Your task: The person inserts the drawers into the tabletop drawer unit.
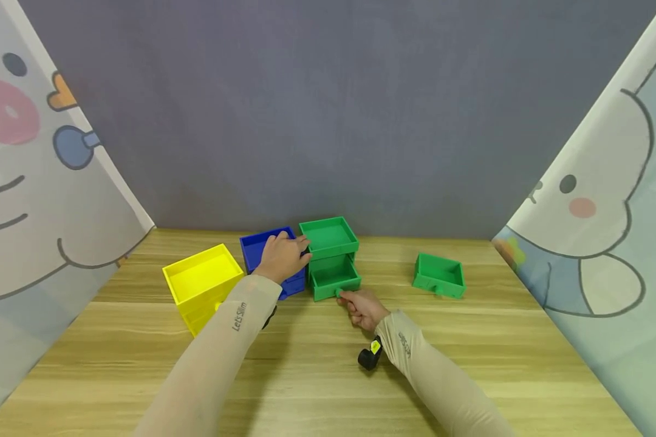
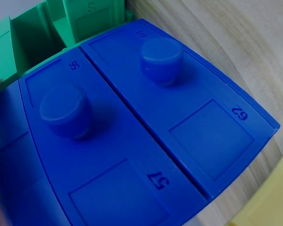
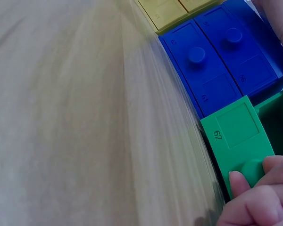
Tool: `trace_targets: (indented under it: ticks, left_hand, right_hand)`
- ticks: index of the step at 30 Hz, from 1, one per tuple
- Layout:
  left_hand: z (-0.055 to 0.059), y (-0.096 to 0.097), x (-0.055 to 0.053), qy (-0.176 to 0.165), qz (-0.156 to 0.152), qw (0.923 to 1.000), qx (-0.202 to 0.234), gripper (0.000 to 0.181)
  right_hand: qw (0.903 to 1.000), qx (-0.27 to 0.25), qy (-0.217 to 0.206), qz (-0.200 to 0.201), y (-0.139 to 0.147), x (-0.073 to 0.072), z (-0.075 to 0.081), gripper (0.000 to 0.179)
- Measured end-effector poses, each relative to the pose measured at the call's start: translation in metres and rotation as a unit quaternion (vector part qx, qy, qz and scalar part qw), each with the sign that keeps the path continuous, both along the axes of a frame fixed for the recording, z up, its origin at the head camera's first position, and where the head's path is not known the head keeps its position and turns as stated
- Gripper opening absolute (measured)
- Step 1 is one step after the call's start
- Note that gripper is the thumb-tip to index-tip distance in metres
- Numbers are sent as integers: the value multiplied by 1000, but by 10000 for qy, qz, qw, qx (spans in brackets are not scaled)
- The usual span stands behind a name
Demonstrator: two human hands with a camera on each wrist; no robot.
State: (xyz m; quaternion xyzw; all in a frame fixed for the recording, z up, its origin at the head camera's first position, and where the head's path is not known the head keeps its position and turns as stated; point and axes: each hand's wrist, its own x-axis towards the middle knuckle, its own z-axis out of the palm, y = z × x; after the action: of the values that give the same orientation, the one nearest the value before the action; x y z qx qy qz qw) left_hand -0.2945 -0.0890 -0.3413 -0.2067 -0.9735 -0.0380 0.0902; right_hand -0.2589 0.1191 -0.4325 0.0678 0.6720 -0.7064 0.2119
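A green drawer cabinet stands against the back wall, its lower drawer slid partly out and empty. My right hand pinches that drawer's round knob between thumb and fingers. Over the blue drawer cabinet lies my left hand, its fingers reaching to the green cabinet's left side; contact is hard to tell. Two blue drawer fronts with knobs are closed in the left wrist view. Another green drawer sits apart on the table to the right.
A yellow drawer cabinet stands left of the blue one, angled on the wooden table. Behind rises a grey wall. Cartoon-printed panels flank both sides. A black wrist camera hangs at the right wrist.
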Motion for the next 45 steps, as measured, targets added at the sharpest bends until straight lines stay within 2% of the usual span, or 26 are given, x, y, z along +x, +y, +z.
trace_targets:
  ticks: [12,18,25,30,45]
  left_hand:
    - [-6,2,2,64,-78,9999,-74,42]
    - [-4,3,4,190,-69,9998,-89,40]
    - [-2,4,6,61,66,9994,-321,42]
    - [-1,4,6,-75,123,9994,-313,43]
    - [-1,5,6,22,103,9995,-285,42]
  right_hand:
    - [9998,-92,-33,-194,-3,-2,-6,21]
    - [9998,-58,63,-183,-3,-4,-4,22]
    - [9996,-111,2,-242,-6,-7,-3,23]
    - [9995,-72,10,-295,-8,-8,-1,23]
    - [9989,-3,128,-459,-14,-15,0,24]
